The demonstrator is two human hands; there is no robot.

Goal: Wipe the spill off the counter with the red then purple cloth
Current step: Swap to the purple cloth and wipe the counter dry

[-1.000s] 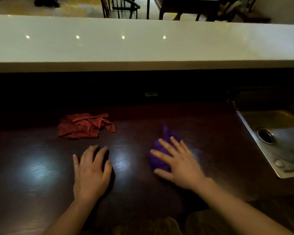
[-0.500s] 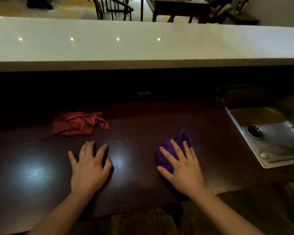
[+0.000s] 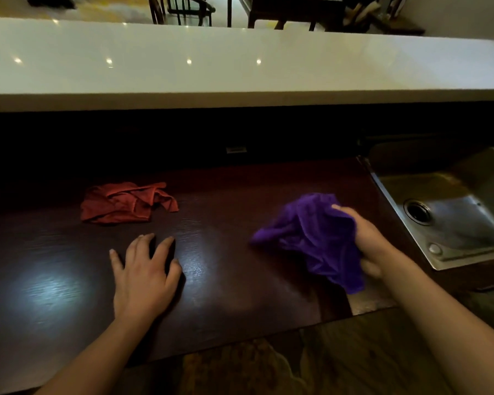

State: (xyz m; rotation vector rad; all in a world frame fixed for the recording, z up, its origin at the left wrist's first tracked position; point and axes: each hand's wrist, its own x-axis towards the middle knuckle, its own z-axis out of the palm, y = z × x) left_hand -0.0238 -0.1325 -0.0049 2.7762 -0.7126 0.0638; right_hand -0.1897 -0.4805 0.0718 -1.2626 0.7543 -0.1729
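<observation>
A crumpled red cloth (image 3: 126, 202) lies on the dark wooden counter (image 3: 226, 280), toward the back left. My left hand (image 3: 144, 276) rests flat on the counter in front of it, fingers spread, holding nothing. My right hand (image 3: 368, 243) grips a purple cloth (image 3: 311, 235), bunched and lifted, with one corner touching the counter and another hanging over the front edge. No spill is visible on the dim, glossy surface.
A steel sink (image 3: 454, 212) with a round drain sits at the right end of the counter. A raised white bar top (image 3: 240, 67) runs along the back. Chairs and a table stand beyond it. The floor shows below the counter's front edge.
My right hand was pressing the purple cloth flat on the counter; it has now closed on the cloth and lifted it to the right. My left hand has stayed flat.
</observation>
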